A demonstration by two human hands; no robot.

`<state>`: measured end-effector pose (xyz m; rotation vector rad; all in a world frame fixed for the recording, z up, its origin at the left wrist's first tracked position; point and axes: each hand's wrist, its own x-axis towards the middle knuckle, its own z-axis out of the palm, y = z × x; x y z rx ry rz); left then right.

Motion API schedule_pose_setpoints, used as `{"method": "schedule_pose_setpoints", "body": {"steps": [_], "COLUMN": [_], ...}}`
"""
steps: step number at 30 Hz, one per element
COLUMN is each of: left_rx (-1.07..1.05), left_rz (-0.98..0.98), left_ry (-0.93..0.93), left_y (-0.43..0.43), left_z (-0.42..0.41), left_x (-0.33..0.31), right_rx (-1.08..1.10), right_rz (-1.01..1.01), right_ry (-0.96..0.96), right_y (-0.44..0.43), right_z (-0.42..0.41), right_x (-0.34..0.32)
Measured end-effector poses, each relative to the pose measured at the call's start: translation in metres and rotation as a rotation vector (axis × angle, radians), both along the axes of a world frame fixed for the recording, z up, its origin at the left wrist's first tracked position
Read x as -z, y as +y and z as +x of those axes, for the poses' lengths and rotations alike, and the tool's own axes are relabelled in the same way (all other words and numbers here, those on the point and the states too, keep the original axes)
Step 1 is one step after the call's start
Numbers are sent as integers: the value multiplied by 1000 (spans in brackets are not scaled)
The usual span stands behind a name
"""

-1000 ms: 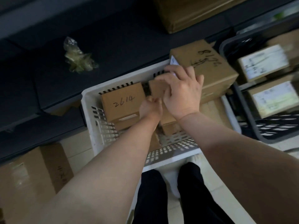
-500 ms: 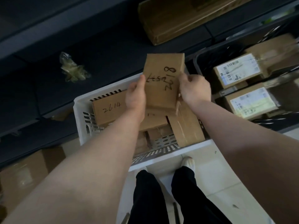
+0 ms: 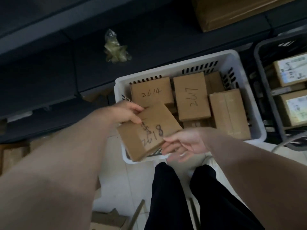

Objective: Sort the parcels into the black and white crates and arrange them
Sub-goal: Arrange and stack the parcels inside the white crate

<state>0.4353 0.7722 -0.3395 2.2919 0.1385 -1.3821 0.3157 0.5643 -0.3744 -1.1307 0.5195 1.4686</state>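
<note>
I hold a brown cardboard parcel marked 2618 over the near left corner of the white crate. My left hand grips its far left edge. My right hand pinches its near right corner from below. Inside the white crate lie a parcel marked 2614, a parcel marked 2617, an unmarked parcel and more beneath them. To the right stands the black crate with labelled parcels in it.
A dark shelf runs across the back, with a crumpled plastic wrapper on it and a large brown box at the top right. More cardboard boxes lie on the floor at left. My legs stand on the tiled floor before the crate.
The parcel marked 2618 came out of the white crate's right side, was held upright, and now lies flatter and lower at the crate's near left corner. The view shifted left.
</note>
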Motion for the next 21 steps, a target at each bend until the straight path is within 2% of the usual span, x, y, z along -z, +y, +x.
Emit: {"method": "schedule_pose_setpoints", "body": {"steps": [2, 4, 7, 10, 11, 13, 16, 17, 19, 21], "left_rx": [82, 195, 311, 328, 361, 417, 454, 461, 448, 337], "left_rz": [-29, -42, -93, -74, -30, 78, 129, 133, 137, 81], "left_ry": [18, -38, -45, -97, -169, -289, -269, -267, -366, -457], "left_y": [-13, -29, -41, -27, -19, -4, 9, 7, -7, -32], "left_z": [-5, -9, -17, -25, -27, -31, -26, -22, -11, -2], "left_x": [24, 44, 66, 80, 84, 90, 93, 93, 91, 87], "right_rx": [74, 3, -199, -465, -514, -566, -466, -448, -472, -396], "right_rz": [-28, -169, -403, -711, -752, -703, -627, -656, -816, -1022], "right_ry": [135, 142, 5, -271, -306, -271, -172, -201, -332, -518], "right_y": [5, 12, 18, 14, 14, 21, 32, 35, 34, 30], "right_z": [-4, 4, 25, 33, 32, 31, 27, 26, 29, 41], "right_x": [13, 21, 28, 30, 30, 29, 38, 41, 44, 37]}}
